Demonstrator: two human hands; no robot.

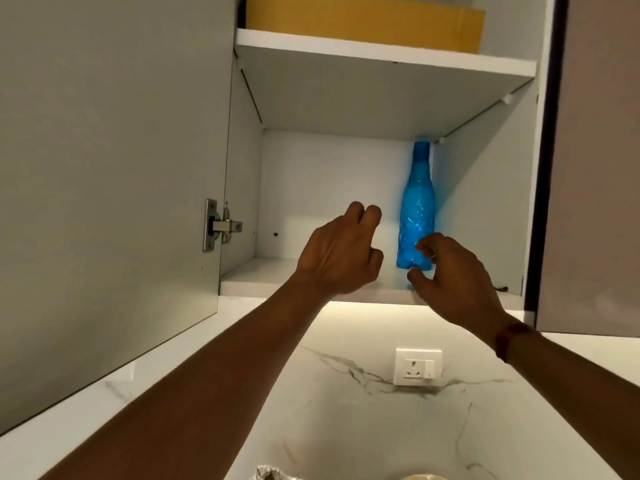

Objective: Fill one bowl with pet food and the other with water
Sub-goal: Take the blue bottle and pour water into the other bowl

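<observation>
**Reaching up into the open cabinet [485,202]**

My right hand [453,275] is half open, thumb and curled fingers apart, just in front of the blue bottle [417,202] near its base; I cannot tell whether they touch. My left hand [341,252] is loosely curled and holds nothing. The bottle stands upright, cap up, at the back right of the lower shelf [263,277]. Both forearms stretch upward.

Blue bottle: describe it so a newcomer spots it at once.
Find the open wall cabinet above the marble wall. On its lower shelf, toward the right, stands the blue bottle, upright. It is the only blue thing; the shelf above holds a yellow box.
</observation>
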